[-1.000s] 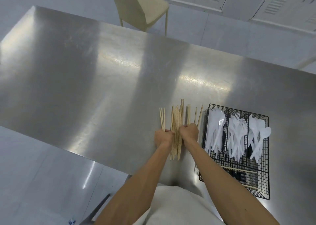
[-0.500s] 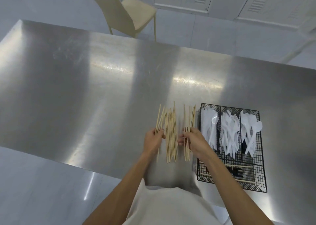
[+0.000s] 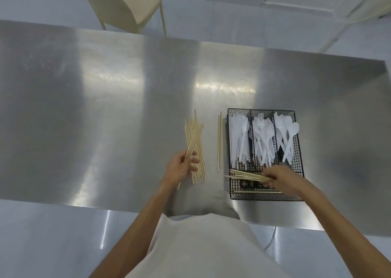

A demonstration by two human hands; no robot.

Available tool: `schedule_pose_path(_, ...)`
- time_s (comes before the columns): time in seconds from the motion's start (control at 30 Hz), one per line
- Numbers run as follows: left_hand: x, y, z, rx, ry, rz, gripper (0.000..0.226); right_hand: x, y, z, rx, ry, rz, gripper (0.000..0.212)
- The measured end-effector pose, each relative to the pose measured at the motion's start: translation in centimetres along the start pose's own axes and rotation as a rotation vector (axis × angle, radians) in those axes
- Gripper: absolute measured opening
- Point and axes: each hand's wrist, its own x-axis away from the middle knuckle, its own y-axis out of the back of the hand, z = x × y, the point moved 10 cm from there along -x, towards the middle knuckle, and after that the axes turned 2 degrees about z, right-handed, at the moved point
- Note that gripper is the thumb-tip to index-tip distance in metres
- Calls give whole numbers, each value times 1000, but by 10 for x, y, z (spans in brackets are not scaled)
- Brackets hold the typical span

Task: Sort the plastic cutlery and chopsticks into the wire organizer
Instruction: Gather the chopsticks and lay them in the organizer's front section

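A black wire organizer (image 3: pixel 266 197) sits on the steel table at the right. Its three long compartments hold white plastic knives (image 3: pixel 239 139), forks (image 3: pixel 263 137) and spoons (image 3: pixel 287 136). My right hand (image 3: pixel 277 177) is over the organizer's near crosswise compartment, shut on a bundle of wooden chopsticks (image 3: pixel 247 177) that lies sideways above it. One chopstick (image 3: pixel 257 192) lies in that compartment. My left hand (image 3: pixel 179 167) grips a few chopsticks tilted over a loose pile of chopsticks (image 3: pixel 198 150) on the table. Two more chopsticks (image 3: pixel 219 142) lie between the pile and the organizer.
The steel table (image 3: pixel 105 108) reaches far to the left and back; its near edge runs just below my hands. A cream chair (image 3: pixel 127 6) stands beyond the far edge. White cabinets line the back wall.
My right hand has lifted a bundle of chopsticks from the pile and carried it right, over the organizer's near compartment. My left hand has picked up a few chopsticks from the pile.
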Motion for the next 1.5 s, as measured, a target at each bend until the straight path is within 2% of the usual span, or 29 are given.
schedule_pose_path(0.1, 1, -9, -7, -113, -49, 40, 16, 5, -14, -31, 207, -41, 4, 17)
schedule_pose_path(0.23, 3, -38, -17, -334, -131, 164, 14, 7, -21, -38, 200, -42, -162, 36)
schedule_pose_path(0.33, 6, -58, -24, -401, -172, 214, 17, 7, -23, -33, 257, -80, -260, 48)
schedule_pose_path(0.53, 10, -81, -32, -477, -222, 266, 19, 6, -22, -25, 300, -88, -334, 48)
schedule_pose_path(0.67, 10, -89, -34, -533, -230, 297, 21, 6, -25, -26, 218, -72, -350, 45)
schedule_pose_path(0.8, 11, -99, -40, -600, -257, 329, 22, 4, -31, -23, 164, -7, -372, 50)
schedule_pose_path(0.97, 14, -130, -52, -888, -382, 398, 19, 10, -33, -15, 116, 114, -489, 37)
schedule_pose_path(1.07, 14, -151, -55, -1057, -458, 409, 18, 21, -27, -23, -31, 121, -566, 30)
schedule_pose_path(1.2, 14, -184, -52, -1242, -492, 453, 14, 48, -15, -51, -428, 12, -700, 46)
schedule_pose_path(1.27, 18, -205, -52, -1271, -517, 493, 12, 59, -8, -58, -486, -7, -742, 57)
schedule_pose_path(1.37, 26, -237, -51, -1276, -532, 566, 10, 67, -1, -55, -335, 21, -746, 61)
schedule_pose_path(1.5, 34, -272, -51, -1287, -574, 606, 14, 70, 8, -67, -52, -9, -760, 38)
